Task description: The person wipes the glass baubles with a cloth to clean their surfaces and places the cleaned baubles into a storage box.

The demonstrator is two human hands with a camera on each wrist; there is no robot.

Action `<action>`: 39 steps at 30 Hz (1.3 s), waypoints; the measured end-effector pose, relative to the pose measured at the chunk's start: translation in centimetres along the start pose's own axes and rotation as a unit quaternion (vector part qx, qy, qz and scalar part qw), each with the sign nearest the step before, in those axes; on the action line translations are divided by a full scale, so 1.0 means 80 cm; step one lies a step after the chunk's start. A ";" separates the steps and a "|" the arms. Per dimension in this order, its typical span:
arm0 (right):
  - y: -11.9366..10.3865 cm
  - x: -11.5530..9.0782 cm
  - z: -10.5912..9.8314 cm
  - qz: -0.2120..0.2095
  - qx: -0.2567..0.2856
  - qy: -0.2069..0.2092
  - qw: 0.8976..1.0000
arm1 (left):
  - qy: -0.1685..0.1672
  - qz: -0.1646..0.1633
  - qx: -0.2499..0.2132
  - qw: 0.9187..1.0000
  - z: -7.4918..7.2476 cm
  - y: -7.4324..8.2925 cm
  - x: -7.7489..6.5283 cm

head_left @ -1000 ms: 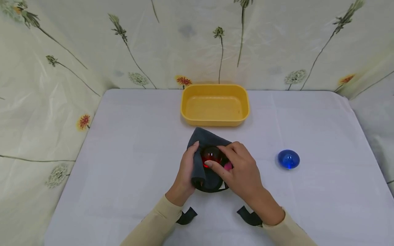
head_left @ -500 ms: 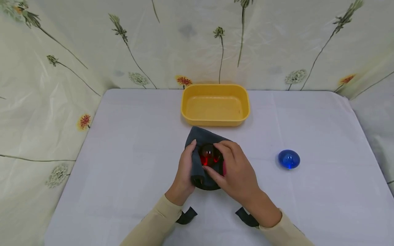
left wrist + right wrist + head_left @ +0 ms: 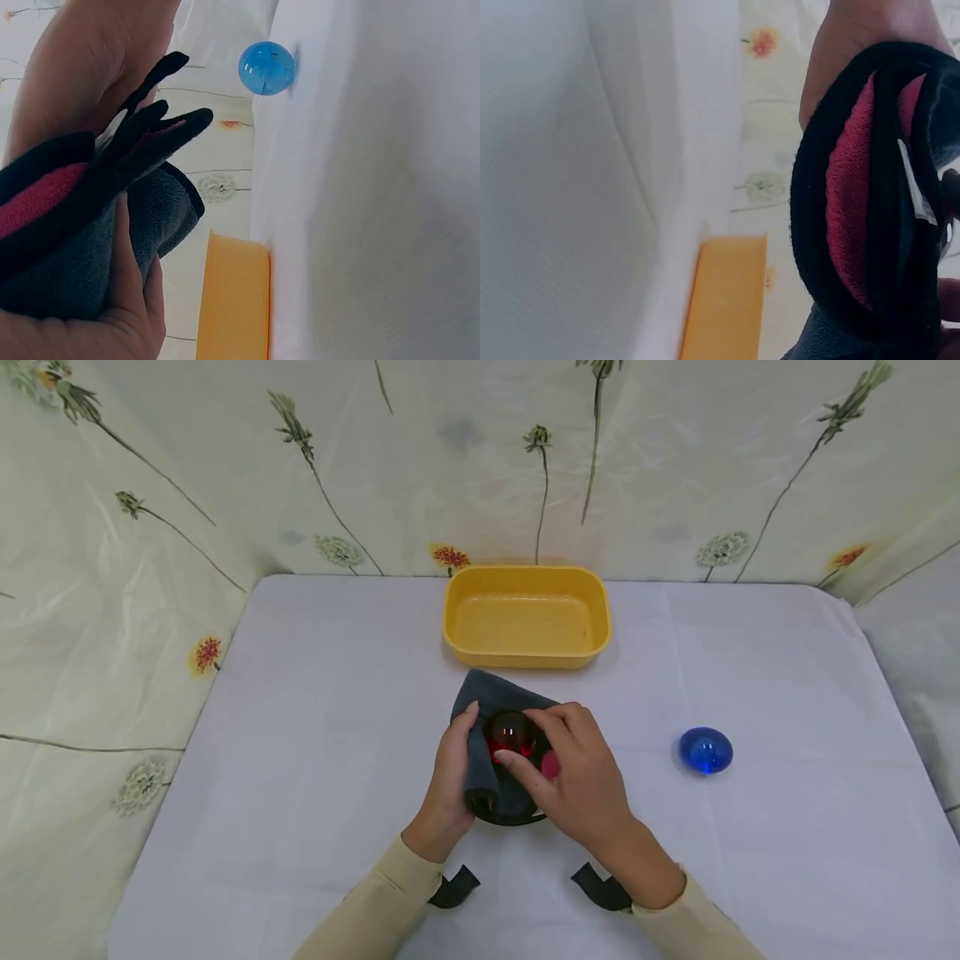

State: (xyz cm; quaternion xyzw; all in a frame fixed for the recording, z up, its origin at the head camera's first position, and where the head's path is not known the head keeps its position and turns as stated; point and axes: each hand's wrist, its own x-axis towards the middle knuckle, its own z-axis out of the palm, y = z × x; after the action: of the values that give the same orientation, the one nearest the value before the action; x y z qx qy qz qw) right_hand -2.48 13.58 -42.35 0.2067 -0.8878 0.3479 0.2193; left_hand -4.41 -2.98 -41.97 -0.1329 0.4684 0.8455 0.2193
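Note:
A folded cloth (image 3: pixel 489 690), dark grey outside and pink inside with black edging, is held over the middle of the table. My left hand (image 3: pixel 447 781) grips it from the left, thumb on top. In the cloth's fold sits a clear red ball (image 3: pixel 510 732). The thumb and fingertips of my right hand (image 3: pixel 588 781) pinch this ball from the right. In the left wrist view the cloth (image 3: pixel 60 262) hangs above the tabletop. A white label shows between the layers of the cloth (image 3: pixel 847 202) in the right wrist view, where the ball is mostly hidden.
A yellow tray (image 3: pixel 525 661) stands at the table's back edge, just beyond the cloth. To the right, a clear blue ball (image 3: pixel 706 751) rests on the white tablecloth (image 3: pixel 322 735). Behind the table hangs a flowered curtain (image 3: pixel 420 468). Black straps (image 3: pixel 453 888) show near both wrists.
Cloth, ball and both hands have shifted slightly left. The right thumb and fingers have slid back and forth over the red ball, while the left hand keeps its grip.

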 end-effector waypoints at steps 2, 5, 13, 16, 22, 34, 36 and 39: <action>0.000 0.000 0.001 0.005 0.000 0.003 1.000 | 0.001 -0.001 0.002 1.000 0.000 0.000 0.000; 0.001 0.000 0.003 0.014 -0.002 0.002 1.000 | 0.000 -0.003 0.006 1.000 0.000 0.000 0.001; 0.001 -0.004 0.003 0.019 0.002 -0.046 0.999 | -0.005 0.009 -0.003 1.000 0.001 -0.001 0.002; 0.000 -0.004 0.002 0.002 -0.001 -0.062 0.998 | -0.002 0.015 -0.007 1.000 0.000 -0.002 0.002; 0.000 -0.003 0.002 -0.001 0.010 -0.054 0.998 | -0.002 0.013 -0.009 1.000 0.001 -0.001 0.002; 0.004 -0.001 0.003 0.007 0.031 -0.004 0.999 | -0.002 0.013 -0.003 1.000 0.002 0.002 -0.001; 0.003 -0.001 0.004 0.012 0.031 0.003 0.999 | -0.001 0.011 -0.002 1.000 0.002 0.002 -0.001; 0.002 -0.001 0.004 0.018 0.025 0.001 1.000 | -0.004 0.009 -0.005 1.000 0.002 0.002 -0.001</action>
State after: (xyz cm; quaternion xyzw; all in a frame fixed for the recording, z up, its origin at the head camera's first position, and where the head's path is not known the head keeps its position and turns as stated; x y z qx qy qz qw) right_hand -2.58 13.49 -42.67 0.1962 -0.8820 0.3744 0.2084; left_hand -4.43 -2.93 -41.70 -0.1266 0.4649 0.8500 0.2128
